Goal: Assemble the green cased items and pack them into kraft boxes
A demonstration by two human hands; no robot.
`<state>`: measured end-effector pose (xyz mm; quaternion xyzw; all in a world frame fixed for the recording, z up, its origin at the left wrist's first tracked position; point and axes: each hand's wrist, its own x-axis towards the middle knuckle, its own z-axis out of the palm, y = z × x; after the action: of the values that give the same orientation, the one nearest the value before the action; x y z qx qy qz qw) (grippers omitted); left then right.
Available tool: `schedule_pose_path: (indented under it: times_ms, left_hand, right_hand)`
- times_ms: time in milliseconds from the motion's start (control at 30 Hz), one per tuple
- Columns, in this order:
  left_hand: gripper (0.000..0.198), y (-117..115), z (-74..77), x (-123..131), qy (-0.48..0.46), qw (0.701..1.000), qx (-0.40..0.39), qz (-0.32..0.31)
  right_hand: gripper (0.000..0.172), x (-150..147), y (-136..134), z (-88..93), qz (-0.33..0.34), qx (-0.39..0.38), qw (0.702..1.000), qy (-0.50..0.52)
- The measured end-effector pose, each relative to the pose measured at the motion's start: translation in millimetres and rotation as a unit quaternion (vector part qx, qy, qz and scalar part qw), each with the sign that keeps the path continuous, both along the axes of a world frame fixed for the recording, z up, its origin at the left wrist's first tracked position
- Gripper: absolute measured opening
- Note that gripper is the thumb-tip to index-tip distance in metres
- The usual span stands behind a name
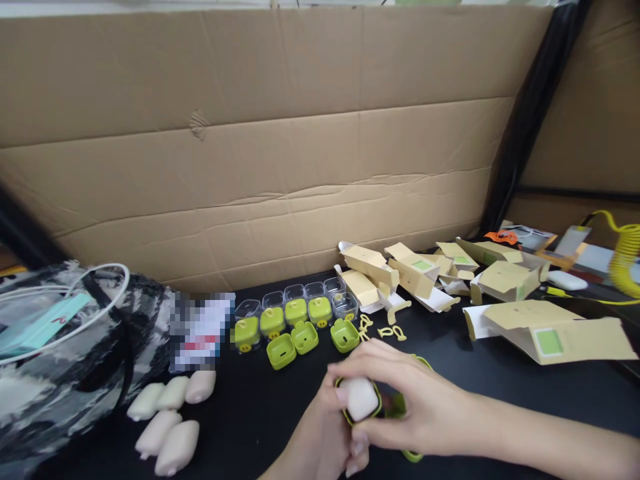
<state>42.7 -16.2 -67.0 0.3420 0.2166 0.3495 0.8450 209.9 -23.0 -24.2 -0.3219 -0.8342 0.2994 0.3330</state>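
Observation:
My left hand (323, 427) and my right hand (407, 390) meet near the front of the dark table. Between them is a small green-rimmed case (379, 405) with an off-white rounded block (361, 399) inside. The left fingers and thumb close on its left side. From above and below, the right fingers and thumb pinch it. Behind the right hand, part of another green piece (413, 456) shows, mostly hidden. Three loose green shells (281, 352) lie beyond the hands. Pale yellow loops (393, 332) rest just past the right hand.
Clear plastic boxes (315, 291), several with green shells, line the back. Off-white rounded pieces (177, 447) lie at left, beside a camouflage-patterned bag (145, 327). Opened cardboard packages (565, 330) spread at right, near a coiled yellow cable (625, 257). A cardboard wall (280, 147) stands behind.

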Motion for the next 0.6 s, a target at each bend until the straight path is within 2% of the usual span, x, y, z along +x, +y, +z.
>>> schedule_pose_path:
  times_ms: [67,167,233,300,400,433,500,600]
  left_hand:
    - [0.045,1,-1.2,1,-0.002,1.0,0.019,0.004]
    - [0.042,4,-4.1,2,-0.022,0.999,0.02,-0.019]
    - [0.044,5,-3.8,2,-0.044,0.997,-0.001,-0.057]
    - [0.043,5,-0.8,1,-0.043,0.998,-0.006,-0.049]
    - [0.031,6,5.4,-3,-0.043,0.998,0.026,0.031]
    - [0.028,7,7.0,-4,-0.048,0.997,0.037,0.045]
    - [0.024,7,9.0,-6,-0.054,0.996,0.054,0.043]
    - [0.018,7,10.7,-5,-0.053,0.995,0.077,0.018]
  right_hand:
    - [0.066,3,0,-4.3,0.002,-0.061,0.998,0.016]
    - [0.053,4,3,-11.9,0.016,-0.113,0.991,0.075]
    - [0.047,5,11,-12.0,0.027,-0.097,0.986,0.13]
    - [0.043,8,25,-3.9,0.001,-0.036,0.989,0.145]
    - [0.047,17,59,19.8,-0.081,0.088,0.993,0.014]
    - [0.051,19,72,27.6,-0.092,0.106,0.99,-0.027]
    - [0.055,23,96,38.7,-0.097,0.127,0.983,-0.088]
    - [0.049,23,118,40.7,-0.075,0.142,0.972,-0.171]
